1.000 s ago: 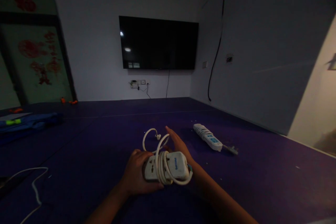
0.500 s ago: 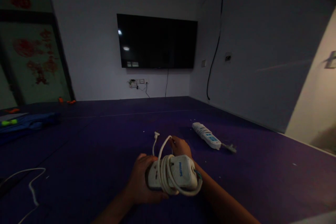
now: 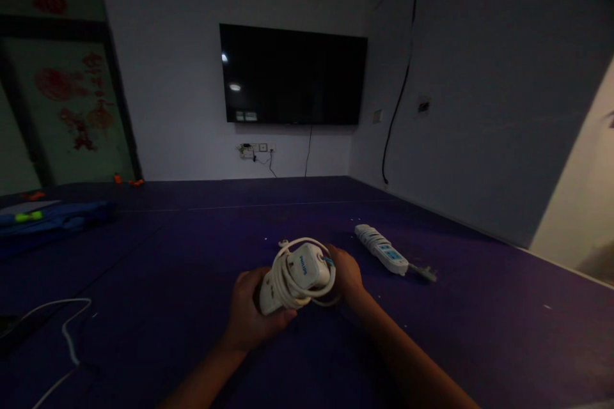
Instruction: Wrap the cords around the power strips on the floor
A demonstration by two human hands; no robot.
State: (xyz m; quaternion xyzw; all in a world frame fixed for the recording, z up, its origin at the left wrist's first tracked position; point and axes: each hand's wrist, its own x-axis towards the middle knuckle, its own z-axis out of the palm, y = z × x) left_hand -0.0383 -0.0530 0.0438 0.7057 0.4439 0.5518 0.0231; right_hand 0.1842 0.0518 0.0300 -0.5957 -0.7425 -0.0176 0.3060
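A white Philips power strip (image 3: pixel 307 266) is in my left hand (image 3: pixel 248 307), its fingers wrapped round the near-left end. The strip's white cord (image 3: pixel 284 281) is wound round its body in several turns. My right hand (image 3: pixel 346 271) is at the strip's right end, closed by the cord, its fingertips mostly hidden behind the strip and loops. The cord's plug (image 3: pixel 284 243) shows just beyond the strip. To the right, a second power strip (image 3: pixel 382 249) with its own cord wound round it lies on the purple surface, its plug (image 3: pixel 426 273) pointing right.
A loose white cable (image 3: pixel 71 339) lies at the lower left. Blue cloth (image 3: pixel 71 216) and small orange objects (image 3: pixel 136 183) lie on the left. A black television (image 3: pixel 295 77) hangs on the far wall, with a dark cable (image 3: pixel 398 102) down the right wall.
My left hand has raised and tilted the power strip, turning its branded end upward. My right hand has come round the right side with the cord. The view has shifted slightly left.
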